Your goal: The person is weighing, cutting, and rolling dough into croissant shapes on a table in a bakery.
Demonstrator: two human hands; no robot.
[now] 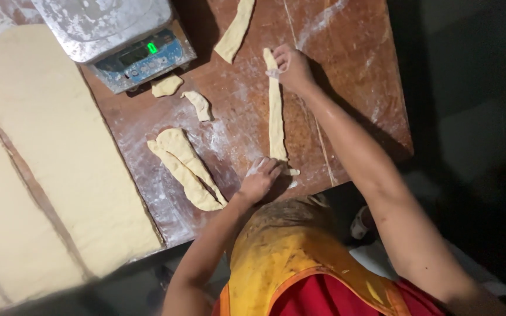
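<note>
The long dough strip (275,111) lies stretched on the floured worktop (346,70). My right hand (291,67) pinches its far end, my left hand (259,181) presses the near end. I am stretching it; next needs an even, gentle pull.

Floured wooden board (346,70) with dough strips (187,167), scale (118,41)

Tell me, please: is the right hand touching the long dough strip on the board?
Touching. The head view shows the right hand gripping the far end of the long dough strip, its fingers closed around the dough, with no gap visible.
</note>
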